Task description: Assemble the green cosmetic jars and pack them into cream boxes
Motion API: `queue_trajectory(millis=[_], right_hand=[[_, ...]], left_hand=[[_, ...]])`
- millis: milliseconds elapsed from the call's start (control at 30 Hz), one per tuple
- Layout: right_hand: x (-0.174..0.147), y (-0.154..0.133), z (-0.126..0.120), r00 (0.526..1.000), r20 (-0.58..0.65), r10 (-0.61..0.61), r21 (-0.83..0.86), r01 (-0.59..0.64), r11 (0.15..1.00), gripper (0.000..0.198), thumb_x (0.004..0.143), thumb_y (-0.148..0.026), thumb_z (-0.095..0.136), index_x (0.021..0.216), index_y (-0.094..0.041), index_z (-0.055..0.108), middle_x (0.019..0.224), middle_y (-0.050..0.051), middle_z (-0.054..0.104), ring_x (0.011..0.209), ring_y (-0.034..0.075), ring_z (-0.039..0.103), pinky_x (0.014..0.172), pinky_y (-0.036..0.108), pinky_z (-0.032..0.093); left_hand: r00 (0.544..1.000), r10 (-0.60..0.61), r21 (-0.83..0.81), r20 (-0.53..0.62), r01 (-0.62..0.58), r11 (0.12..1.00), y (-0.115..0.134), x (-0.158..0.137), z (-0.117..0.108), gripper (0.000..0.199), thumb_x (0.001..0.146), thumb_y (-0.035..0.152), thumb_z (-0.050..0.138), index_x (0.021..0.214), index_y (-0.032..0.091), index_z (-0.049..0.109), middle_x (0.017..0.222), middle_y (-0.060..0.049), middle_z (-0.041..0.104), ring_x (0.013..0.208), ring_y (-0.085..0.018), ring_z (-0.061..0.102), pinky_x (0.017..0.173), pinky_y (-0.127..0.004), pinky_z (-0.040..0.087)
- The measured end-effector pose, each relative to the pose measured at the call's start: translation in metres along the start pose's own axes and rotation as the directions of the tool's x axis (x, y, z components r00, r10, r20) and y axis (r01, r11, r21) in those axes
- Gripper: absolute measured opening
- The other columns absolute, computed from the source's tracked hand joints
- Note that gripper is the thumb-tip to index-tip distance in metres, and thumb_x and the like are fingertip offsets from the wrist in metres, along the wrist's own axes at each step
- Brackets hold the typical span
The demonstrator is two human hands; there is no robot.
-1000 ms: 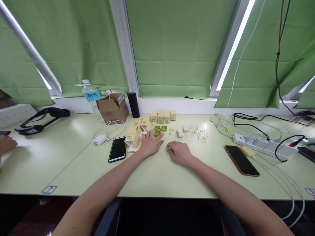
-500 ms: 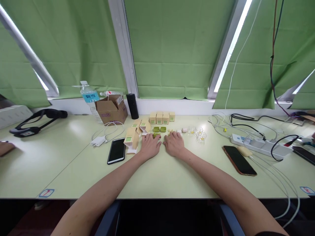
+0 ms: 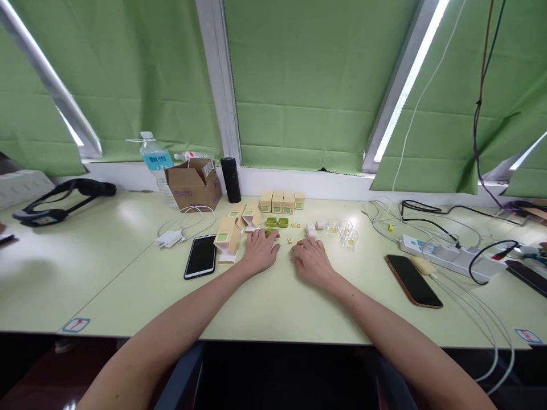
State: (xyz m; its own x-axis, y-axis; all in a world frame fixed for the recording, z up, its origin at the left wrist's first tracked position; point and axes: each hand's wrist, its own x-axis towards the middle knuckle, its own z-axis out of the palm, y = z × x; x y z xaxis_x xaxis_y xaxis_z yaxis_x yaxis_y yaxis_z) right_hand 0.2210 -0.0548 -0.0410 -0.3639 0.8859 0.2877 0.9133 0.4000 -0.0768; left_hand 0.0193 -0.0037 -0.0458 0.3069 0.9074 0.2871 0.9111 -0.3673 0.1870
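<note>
My left hand [image 3: 260, 251] rests on the table with its fingers apart, the fingertips at a small green square cup [image 3: 270, 231]. Two more green cups, one of them the right cup [image 3: 282, 222], sit just beyond. My right hand [image 3: 313, 262] lies palm down with bent, parted fingers, close to a pale pink-white block [image 3: 311, 228]. Between the hands is a tiny yellowish piece [image 3: 289, 240]; several similar small pieces [image 3: 296, 225] lie farther back. Opened beige cartons [image 3: 228, 234] are left of my left hand. Clear plastic pieces with yellow centres [image 3: 344, 229] are to the right.
Several closed beige boxes [image 3: 277, 202] stand in a row at the back. A phone [image 3: 200, 256] lies left, another phone [image 3: 413, 280] right, near a power strip [image 3: 453, 256] with cables. A brown carton [image 3: 194, 188], water bottle [image 3: 157, 165] and black cylinder [image 3: 231, 181] stand back left.
My right hand has drawn back and slightly right, uncovering the small yellowish pieces and the pale block. My left hand stays by the green cup. The view has shifted slightly.
</note>
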Motion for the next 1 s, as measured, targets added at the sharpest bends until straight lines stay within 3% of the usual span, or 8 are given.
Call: queue_trajectory(millis=[133, 267, 467, 600, 733, 900, 1000], right_hand=[[0.005, 0.002, 0.000, 1.000, 0.016, -0.017, 0.037, 0.017, 0.999, 0.040, 0.103, -0.026, 0.049, 0.142, -0.023, 0.059, 0.143, 0.013, 0.060, 0.125, 0.029, 0.050, 0.101, 0.043, 0.036], [0.006, 0.001, 0.003, 0.994, 0.100, -0.050, 0.016, 0.049, 0.999, 0.042, 0.108, -0.039, 0.038, 0.146, -0.031, 0.054, 0.153, 0.012, 0.052, 0.122, 0.032, 0.050, 0.100, 0.047, 0.037], [0.007, 0.001, 0.004, 0.994, 0.108, -0.023, 0.011, 0.022, 1.000, 0.043, 0.109, -0.040, 0.037, 0.145, -0.023, 0.053, 0.153, 0.013, 0.053, 0.120, 0.031, 0.050, 0.098, 0.046, 0.038], [0.008, 0.001, 0.003, 0.998, 0.055, -0.025, 0.039, 0.023, 0.999, 0.040, 0.106, -0.032, 0.045, 0.141, -0.018, 0.056, 0.141, 0.015, 0.062, 0.121, 0.031, 0.051, 0.099, 0.044, 0.037], [0.010, 0.004, 0.002, 1.000, -0.014, 0.008, 0.093, -0.007, 0.996, 0.031, 0.101, -0.020, 0.049, 0.128, -0.017, 0.064, 0.124, 0.013, 0.072, 0.117, 0.028, 0.056, 0.097, 0.041, 0.035], [0.013, 0.010, 0.002, 0.993, -0.099, 0.070, 0.144, -0.056, 0.988, 0.025, 0.092, -0.011, 0.057, 0.113, -0.019, 0.068, 0.113, 0.009, 0.075, 0.109, 0.025, 0.062, 0.093, 0.037, 0.036], [0.014, 0.012, 0.002, 0.986, -0.142, 0.082, 0.169, -0.058, 0.984, 0.024, 0.089, -0.007, 0.057, 0.106, -0.020, 0.068, 0.107, 0.007, 0.076, 0.103, 0.024, 0.064, 0.091, 0.036, 0.037]], left_hand=[[1.000, 0.003, -0.028, 0.005, -0.003, 1.000, 0.000, 0.001, -0.002, 0.031, 0.100, 0.035, 0.049, 0.126, 0.026, 0.064, 0.125, -0.015, 0.060, 0.126, -0.035, 0.051, 0.108, -0.052, 0.037], [1.000, 0.015, -0.065, -0.011, -0.016, 0.998, -0.001, 0.002, -0.002, 0.027, 0.099, 0.034, 0.051, 0.114, 0.026, 0.072, 0.129, -0.016, 0.062, 0.128, -0.038, 0.051, 0.108, -0.056, 0.037], [0.997, 0.024, -0.163, -0.078, -0.037, 0.986, 0.000, 0.003, -0.002, 0.025, 0.095, 0.031, 0.055, 0.094, 0.025, 0.079, 0.135, -0.013, 0.068, 0.131, -0.038, 0.053, 0.110, -0.060, 0.036], [0.994, -0.006, -0.251, -0.105, -0.021, 0.968, 0.003, 0.003, -0.008, 0.027, 0.095, 0.029, 0.052, 0.081, 0.022, 0.073, 0.118, -0.010, 0.075, 0.121, -0.034, 0.060, 0.109, -0.057, 0.034], [0.986, -0.072, -0.333, -0.152, 0.018, 0.943, 0.005, 0.002, -0.013, 0.015, 0.090, 0.022, 0.053, 0.098, 0.022, 0.066, 0.103, -0.007, 0.074, 0.108, -0.028, 0.063, 0.108, -0.051, 0.036], [0.998, -0.042, -0.288, -0.054, 0.025, 0.957, 0.002, 0.002, -0.006, 0.044, 0.084, 0.019, 0.060, 0.128, 0.023, 0.060, 0.131, -0.011, 0.066, 0.132, -0.034, 0.050, 0.111, -0.051, 0.035], [0.999, -0.013, -0.263, 0.048, 0.025, 0.965, 0.001, 0.002, 0.000, 0.045, 0.084, 0.031, 0.069, 0.128, 0.024, 0.063, 0.137, -0.012, 0.062, 0.138, -0.037, 0.045, 0.112, -0.054, 0.035]])
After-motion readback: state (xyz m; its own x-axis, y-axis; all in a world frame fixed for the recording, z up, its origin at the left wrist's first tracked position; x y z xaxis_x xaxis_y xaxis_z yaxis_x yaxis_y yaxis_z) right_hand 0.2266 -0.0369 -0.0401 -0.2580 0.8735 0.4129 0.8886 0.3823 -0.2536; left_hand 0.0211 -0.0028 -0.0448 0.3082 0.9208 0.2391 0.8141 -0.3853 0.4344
